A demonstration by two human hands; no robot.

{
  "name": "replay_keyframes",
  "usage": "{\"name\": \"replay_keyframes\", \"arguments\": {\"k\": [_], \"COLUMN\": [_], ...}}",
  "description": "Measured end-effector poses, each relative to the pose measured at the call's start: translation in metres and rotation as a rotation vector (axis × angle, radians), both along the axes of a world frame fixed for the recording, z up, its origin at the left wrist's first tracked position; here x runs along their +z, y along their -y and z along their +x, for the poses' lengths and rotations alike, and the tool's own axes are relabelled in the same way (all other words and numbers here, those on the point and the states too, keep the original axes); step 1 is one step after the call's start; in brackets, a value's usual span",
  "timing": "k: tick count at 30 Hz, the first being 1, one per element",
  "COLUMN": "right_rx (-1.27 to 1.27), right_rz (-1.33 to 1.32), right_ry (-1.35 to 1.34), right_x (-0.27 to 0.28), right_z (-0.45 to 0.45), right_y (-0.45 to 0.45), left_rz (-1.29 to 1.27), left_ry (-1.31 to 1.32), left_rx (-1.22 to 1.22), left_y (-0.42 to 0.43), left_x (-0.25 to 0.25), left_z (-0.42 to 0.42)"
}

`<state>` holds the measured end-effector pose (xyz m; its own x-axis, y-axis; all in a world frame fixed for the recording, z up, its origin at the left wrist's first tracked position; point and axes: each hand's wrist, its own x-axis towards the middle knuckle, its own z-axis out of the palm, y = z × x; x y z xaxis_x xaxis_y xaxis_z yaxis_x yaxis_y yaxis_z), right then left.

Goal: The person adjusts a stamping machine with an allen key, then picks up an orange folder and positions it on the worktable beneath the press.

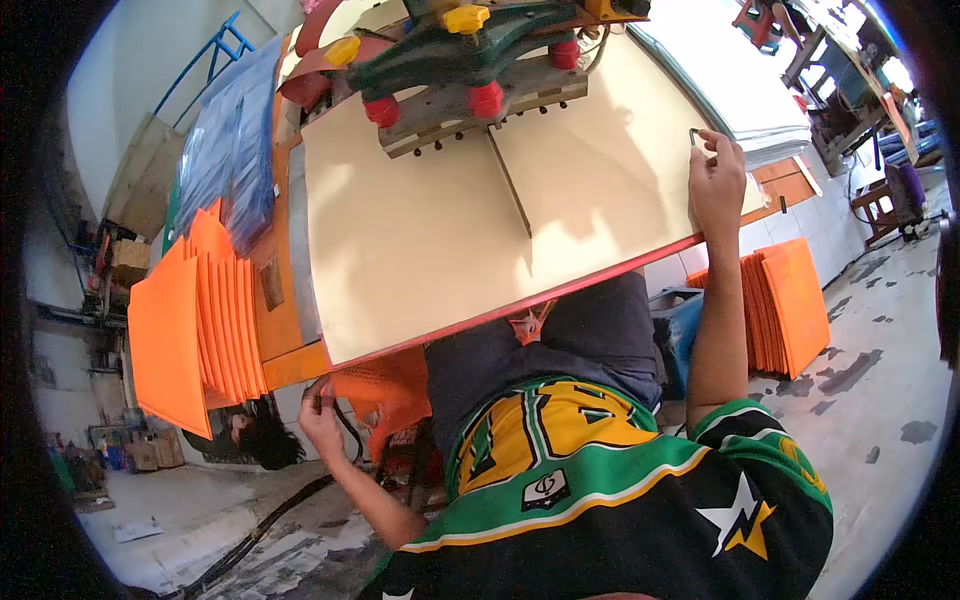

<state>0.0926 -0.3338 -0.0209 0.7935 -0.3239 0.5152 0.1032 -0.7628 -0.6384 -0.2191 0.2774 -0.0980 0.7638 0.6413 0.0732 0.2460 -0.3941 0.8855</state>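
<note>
L hand [322, 423] nr board [430, 250]; R hand [717, 185]: item [693, 137] unclear.

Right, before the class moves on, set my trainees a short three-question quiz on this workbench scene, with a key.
1. What colour are the round-lobed plastic knobs on the dark green metal frame? A) blue B) yellow C) white

2. True or false: the person's bare right hand is at the edge of the broad, flat cream sheet.

3. Fill the gap: at the left of the picture, beside the pile of glossy, see-through blue plastic, is a row of flat pieces coloured ____.

Key: 1. B; 2. true; 3. orange
</note>
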Motion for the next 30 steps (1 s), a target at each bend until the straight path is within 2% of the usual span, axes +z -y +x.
{"name": "replay_keyframes", "arguments": {"k": [7,9,13,15,17,18,19,20,21,23,25,26,27,29,30], "right_rx": [-0.016,-0.036,-0.067,-0.055,-0.060,-0.051,-0.047,0.040,0.124,0.316,0.615,0.784,1.009,1.371,1.544], "right_rz": [0.025,0.026,0.023,0.025,-0.015,-0.074,-0.071,-0.037,-0.001,0.078,0.134,0.173,0.164,0.248,0.314], "right_ry": [0.004,0.058,0.052,0.073,0.163,0.230,0.232,0.295,0.350,0.401,0.293,0.171,0.169,0.003,-0.168], "right_x": [0.008,0.007,0.010,0.011,0.009,0.011,0.019,0.027,0.036,0.052,0.066,0.071,0.071,0.066,0.063], "right_z": [-0.004,-0.004,-0.006,-0.007,-0.005,-0.008,-0.012,-0.020,-0.030,-0.049,-0.071,-0.082,-0.082,-0.091,-0.095], "right_y": [-0.007,-0.006,-0.007,-0.009,-0.009,-0.015,-0.025,-0.038,-0.052,-0.083,-0.104,-0.111,-0.116,-0.126,-0.125], "left_rz": [-0.022,-0.025,0.068,0.122,0.184,0.186,0.176,0.163,0.163,-0.143,-0.170,-0.138,-0.100,-0.147,-0.200], "left_ry": [-0.095,-0.219,-0.214,-0.066,0.187,0.189,0.258,0.320,0.307,0.446,0.506,0.475,0.432,0.484,0.633], "left_rx": [-0.176,-0.231,-0.305,-0.297,-0.372,-0.368,-0.488,-0.610,-0.610,-0.891,-0.935,-1.268,-1.600,-1.558,-1.335], "left_y": [0.002,0.003,0.013,0.011,0.007,0.011,0.020,0.027,0.032,0.041,0.045,0.032,0.027,0.036,0.043], "left_x": [0.085,0.108,0.156,0.172,0.177,0.184,0.193,0.201,0.205,0.213,0.240,0.261,0.278,0.292,0.295], "left_z": [-0.028,-0.036,-0.060,-0.076,-0.088,-0.086,-0.080,-0.077,-0.075,-0.069,-0.055,-0.037,-0.027,-0.038,-0.047]}}
